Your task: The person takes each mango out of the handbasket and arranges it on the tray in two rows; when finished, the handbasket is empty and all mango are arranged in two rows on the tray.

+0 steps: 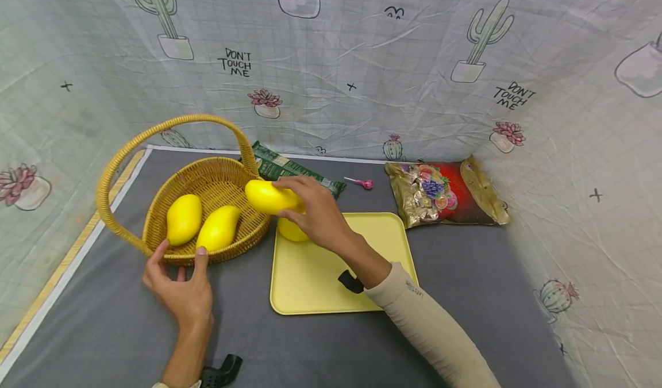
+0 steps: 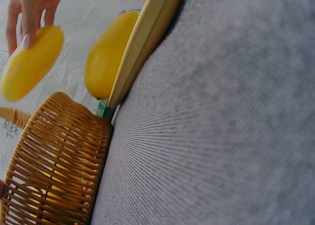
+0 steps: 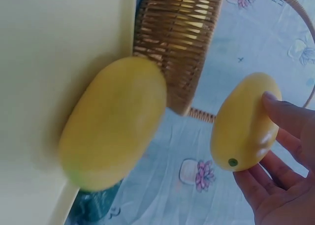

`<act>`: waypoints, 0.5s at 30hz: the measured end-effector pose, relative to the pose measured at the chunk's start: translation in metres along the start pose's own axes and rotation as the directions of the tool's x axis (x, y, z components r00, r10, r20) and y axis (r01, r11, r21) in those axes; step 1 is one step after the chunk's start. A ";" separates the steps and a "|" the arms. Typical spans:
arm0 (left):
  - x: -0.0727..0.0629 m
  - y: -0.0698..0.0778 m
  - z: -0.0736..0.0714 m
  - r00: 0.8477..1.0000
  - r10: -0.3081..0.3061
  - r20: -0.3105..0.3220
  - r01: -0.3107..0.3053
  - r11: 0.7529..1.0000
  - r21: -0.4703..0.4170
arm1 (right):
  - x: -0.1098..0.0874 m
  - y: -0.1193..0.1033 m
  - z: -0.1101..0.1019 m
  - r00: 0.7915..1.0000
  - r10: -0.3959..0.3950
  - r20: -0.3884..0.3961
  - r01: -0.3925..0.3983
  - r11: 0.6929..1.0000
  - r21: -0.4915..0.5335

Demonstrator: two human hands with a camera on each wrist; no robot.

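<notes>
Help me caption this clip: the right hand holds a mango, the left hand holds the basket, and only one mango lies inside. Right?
Not one: the head view shows two mangoes in the basket. The right hand does hold another mango, and the left hand the basket.

Pale, Wrinkly Cloth Wall With Green Cactus Drawings

It hangs behind and on both sides. The flat grey cloth tabletop has a white edge, with a long yellow strip beside it.
</notes>
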State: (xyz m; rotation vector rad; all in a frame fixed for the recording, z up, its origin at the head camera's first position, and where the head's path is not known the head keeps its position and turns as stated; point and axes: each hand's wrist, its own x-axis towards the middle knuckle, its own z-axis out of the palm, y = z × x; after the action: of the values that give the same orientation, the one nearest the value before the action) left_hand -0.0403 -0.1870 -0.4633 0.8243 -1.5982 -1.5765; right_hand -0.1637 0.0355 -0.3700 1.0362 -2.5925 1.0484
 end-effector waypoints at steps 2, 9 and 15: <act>0.000 -0.001 -0.001 1.000 -0.001 0.001 0.001 1.000 0.000 | -0.005 0.003 -0.004 1.000 0.011 -0.008 -0.011 1.000 -0.003; 0.001 -0.003 -0.001 1.000 0.003 0.004 -0.003 1.000 0.002 | -0.024 0.016 -0.017 0.998 0.067 -0.017 -0.067 0.998 0.005; 0.000 -0.001 -0.001 1.000 -0.001 0.001 0.001 1.000 0.016 | -0.042 0.030 -0.029 0.994 0.099 -0.035 -0.099 0.995 -0.002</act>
State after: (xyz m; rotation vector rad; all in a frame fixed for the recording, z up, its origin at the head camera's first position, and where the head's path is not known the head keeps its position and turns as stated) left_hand -0.0399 -0.1877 -0.4642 0.8333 -1.6134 -1.5662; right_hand -0.1555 0.0930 -0.3811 0.8885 -2.6407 1.0728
